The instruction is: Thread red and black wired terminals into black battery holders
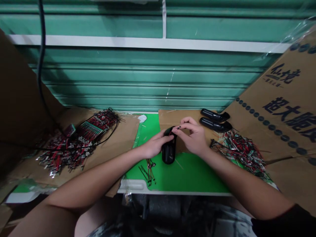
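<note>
My left hand (156, 144) is closed around the upper part of a glossy black plastic housing (169, 154), thumb across its front. The housing stands tilted over the green table top, its rounded end toward me. At its upper end, my right hand (194, 134) pinches a small dark part with thumb and forefinger. That part looks like the end of a thin wire, too small to make out for certain. A bit of red wire shows inside the housing. Several short wired parts (148, 171) lie loose on the green table top (192, 174), left of the housing.
At left, a big heap of red and black wired parts (74, 148) with green circuit strips lies on cardboard (120, 135). Two more black housings (214, 120) and a wire pile (243, 153) are at right. A printed carton (278, 108) and a black hanging cable (40, 65) flank the table.
</note>
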Demonstrator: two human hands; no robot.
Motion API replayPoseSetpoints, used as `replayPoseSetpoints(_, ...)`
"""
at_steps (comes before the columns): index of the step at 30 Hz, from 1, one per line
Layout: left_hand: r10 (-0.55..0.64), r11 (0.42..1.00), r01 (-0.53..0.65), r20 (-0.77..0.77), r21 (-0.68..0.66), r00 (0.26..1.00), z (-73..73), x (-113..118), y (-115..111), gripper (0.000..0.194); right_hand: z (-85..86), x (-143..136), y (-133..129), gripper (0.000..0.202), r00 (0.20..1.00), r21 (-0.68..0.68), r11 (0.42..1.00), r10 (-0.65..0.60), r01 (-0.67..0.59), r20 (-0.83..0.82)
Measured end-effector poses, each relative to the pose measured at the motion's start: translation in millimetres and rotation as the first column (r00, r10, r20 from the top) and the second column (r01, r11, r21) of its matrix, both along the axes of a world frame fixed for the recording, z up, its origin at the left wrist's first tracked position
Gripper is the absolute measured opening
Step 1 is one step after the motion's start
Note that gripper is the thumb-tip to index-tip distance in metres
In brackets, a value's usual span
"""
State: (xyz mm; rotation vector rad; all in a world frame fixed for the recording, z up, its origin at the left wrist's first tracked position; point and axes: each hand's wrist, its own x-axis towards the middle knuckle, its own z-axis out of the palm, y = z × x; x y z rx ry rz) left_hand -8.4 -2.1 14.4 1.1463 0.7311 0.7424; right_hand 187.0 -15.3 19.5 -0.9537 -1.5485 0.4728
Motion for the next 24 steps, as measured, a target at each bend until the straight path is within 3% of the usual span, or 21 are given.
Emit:
replayPoseSetpoints(6, -0.003, 0.999, 0.003, -0.015, 0.044, 1.000, 0.5, -1.2, 1.4, 0.049, -1.0, 0.4, 0.0, 0.023, 0.999, 0.005, 1.000, -0.015, 0.015, 0.037)
replayPoseSetpoints(12, -0.010, 0.999, 0.013, -0.056, 0.048, 0.998, -2.4, -1.7, 2.6, 0.047, -3.3, -1.9, -3.5, 0.025, 0.998, -0.049, 0.997, 0.059, -0.060, -0.026)
replayPoseSetpoints(24, -0.006, 0.981, 0.032, -0.132, 0.193, 0.991, 4.7, -1.4, 5.7, 0.029, 11.6, 3.4, -9.5, 0.006, 0.969, 0.126, 0.992, -0.052, 0.022, 0.240)
